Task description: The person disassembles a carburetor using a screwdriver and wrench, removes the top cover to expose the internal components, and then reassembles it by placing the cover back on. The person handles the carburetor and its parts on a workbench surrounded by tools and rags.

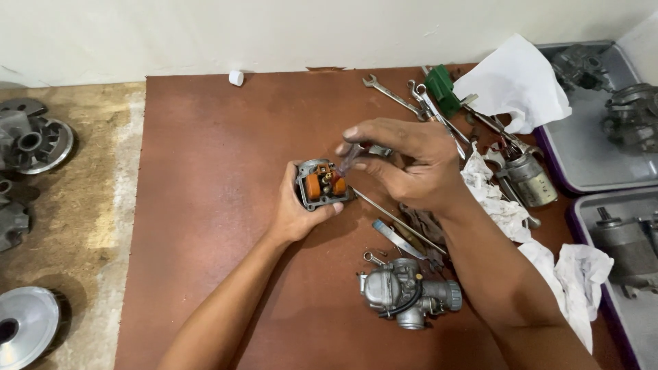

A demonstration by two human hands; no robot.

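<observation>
The small carburettor body (320, 183), orange floats exposed, sits mid-mat, clasped in my left hand (296, 205). My right hand (411, 164) pinches a clear-handled tool (351, 159), tip at the floats. A second carburettor (408, 291) lies nearby; spanners (391, 92) lie well apart.

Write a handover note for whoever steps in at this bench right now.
Left hand: holds a small carburetor body open side up, orange float showing.
Right hand: pinches a small tool, tip at the float.
Nearby on the brown mat: a second, whole carburetor, wrenches, white rags.
Done: the bowl is off.
Left: the float looks still in place; anything further cannot be told.
</observation>
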